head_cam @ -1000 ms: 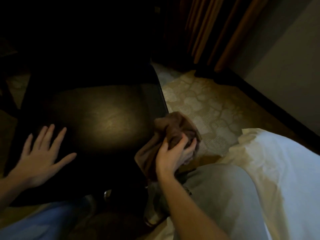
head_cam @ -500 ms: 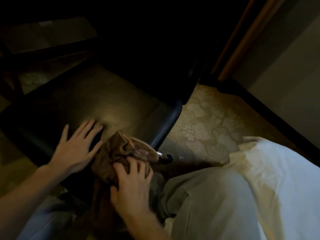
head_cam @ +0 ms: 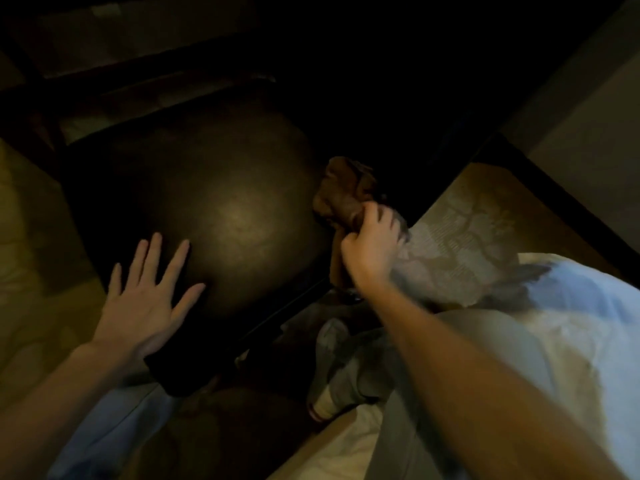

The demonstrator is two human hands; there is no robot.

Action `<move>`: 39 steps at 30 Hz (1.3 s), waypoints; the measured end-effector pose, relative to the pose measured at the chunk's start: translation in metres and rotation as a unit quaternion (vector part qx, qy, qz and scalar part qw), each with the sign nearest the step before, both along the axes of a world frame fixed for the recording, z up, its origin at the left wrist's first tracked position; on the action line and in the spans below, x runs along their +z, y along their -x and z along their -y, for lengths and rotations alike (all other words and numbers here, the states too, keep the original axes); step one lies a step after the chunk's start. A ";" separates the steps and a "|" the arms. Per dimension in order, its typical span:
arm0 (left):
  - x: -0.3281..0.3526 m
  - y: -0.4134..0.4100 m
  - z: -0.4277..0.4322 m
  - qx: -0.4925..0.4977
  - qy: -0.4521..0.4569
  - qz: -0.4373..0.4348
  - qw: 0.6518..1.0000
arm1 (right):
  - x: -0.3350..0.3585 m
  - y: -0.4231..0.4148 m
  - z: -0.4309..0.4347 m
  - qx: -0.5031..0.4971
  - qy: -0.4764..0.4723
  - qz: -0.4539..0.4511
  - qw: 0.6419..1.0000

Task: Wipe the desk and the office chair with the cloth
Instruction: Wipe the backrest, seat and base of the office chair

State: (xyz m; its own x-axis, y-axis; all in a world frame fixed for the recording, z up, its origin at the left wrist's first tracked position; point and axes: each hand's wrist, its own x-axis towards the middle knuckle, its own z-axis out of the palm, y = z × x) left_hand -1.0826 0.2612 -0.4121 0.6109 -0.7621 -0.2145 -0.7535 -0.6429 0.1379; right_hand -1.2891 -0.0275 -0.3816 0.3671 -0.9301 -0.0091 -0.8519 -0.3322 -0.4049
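One brown cloth (head_cam: 343, 192), soft, light, best held bunched: the right hand (head_cam: 372, 247) grips it at the right edge of the office chair (head_cam: 225, 202) seat, seemingly touching it, though dim. The left hand (head_cam: 145, 299) lies flat, fingers spread, on the seat.

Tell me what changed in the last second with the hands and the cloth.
The right hand, gripping the brown cloth, swept in beside the left hand, then back out to the right edge of the chair seat. Nothing was let go. The left hand stayed flat on the seat, fingers spread.
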 end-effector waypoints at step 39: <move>0.015 0.007 -0.034 0.306 0.109 -0.342 0.882 | -0.021 0.023 -0.070 -0.352 -0.256 0.481 0.761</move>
